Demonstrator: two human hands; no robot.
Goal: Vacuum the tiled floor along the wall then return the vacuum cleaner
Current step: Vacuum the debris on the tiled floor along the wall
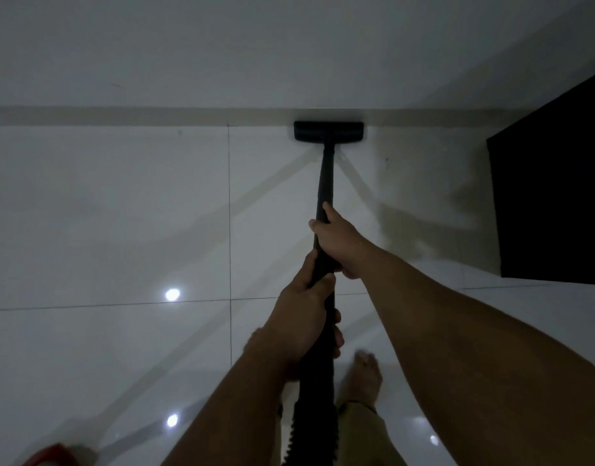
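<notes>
A black vacuum floor head (pixel 328 132) lies flat on the glossy white tiled floor (pixel 121 213), pressed against the skirting of the white wall (pixel 222 45). Its black wand (pixel 326 183) runs straight back toward me. My right hand (pixel 336 240) grips the wand higher up, fingers wrapped round it. My left hand (pixel 306 314) grips it lower down, just behind the right. Below my hands the ribbed black hose (pixel 314 415) drops out of the bottom of the view.
A tall dark cabinet or panel (pixel 551 196) stands at the right, close to the floor head. My bare foot (pixel 365 378) is on the tile under the hose. A red object (pixel 51 455) shows at the bottom left edge. Ceiling lights reflect on the tiles.
</notes>
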